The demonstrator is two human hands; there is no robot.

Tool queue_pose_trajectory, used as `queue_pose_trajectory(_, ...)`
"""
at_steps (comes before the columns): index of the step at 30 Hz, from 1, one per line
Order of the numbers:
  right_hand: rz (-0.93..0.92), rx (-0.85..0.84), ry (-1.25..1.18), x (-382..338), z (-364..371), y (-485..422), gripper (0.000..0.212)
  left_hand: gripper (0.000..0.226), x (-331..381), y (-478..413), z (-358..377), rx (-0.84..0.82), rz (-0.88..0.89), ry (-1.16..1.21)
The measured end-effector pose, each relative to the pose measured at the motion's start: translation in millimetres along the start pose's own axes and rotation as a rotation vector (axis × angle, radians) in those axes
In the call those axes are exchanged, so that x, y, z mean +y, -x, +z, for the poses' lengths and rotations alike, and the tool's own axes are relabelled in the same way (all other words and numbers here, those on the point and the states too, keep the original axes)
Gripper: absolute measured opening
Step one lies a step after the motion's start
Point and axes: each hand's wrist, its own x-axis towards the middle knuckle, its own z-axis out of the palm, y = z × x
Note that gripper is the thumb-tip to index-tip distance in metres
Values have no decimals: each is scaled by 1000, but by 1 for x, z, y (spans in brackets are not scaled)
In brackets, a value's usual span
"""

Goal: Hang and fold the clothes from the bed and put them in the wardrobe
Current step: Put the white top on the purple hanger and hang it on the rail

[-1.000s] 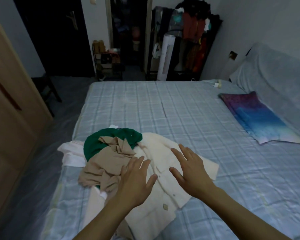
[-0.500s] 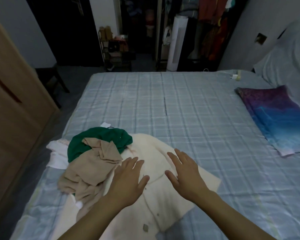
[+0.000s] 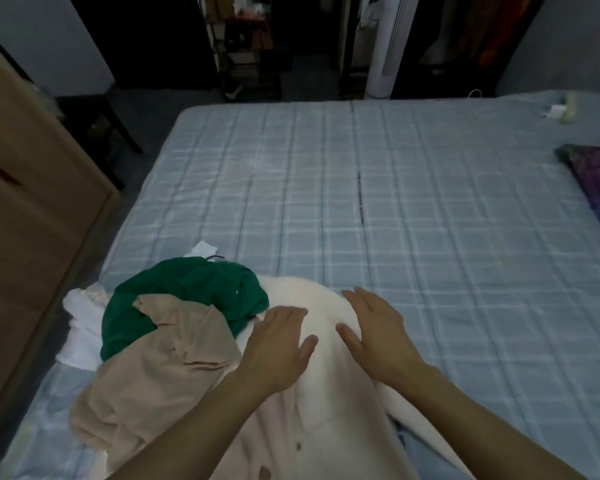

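A cream buttoned garment lies spread on the near part of the blue checked bed. My left hand and my right hand rest flat on its upper part, fingers apart, holding nothing. To the left is a heap: a green garment, a beige garment draped over it, and a white garment at the bed's left edge. The wooden wardrobe stands at the left.
A purple and blue folded cloth lies at the right edge of the bed. A dark stool stands between wardrobe and bed. Beyond the foot are a shelf, a white tower fan and hanging clothes.
The view has tilted down and come closer to the bed. Both hands have slid up the cream garment towards its collar end and lie flatter on it.
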Motion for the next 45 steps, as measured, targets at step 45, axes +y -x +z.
queue_pose_trajectory(45, -218, 420, -336, -6, -74, 27, 26, 27, 77, -32, -97, 158, 631, -5)
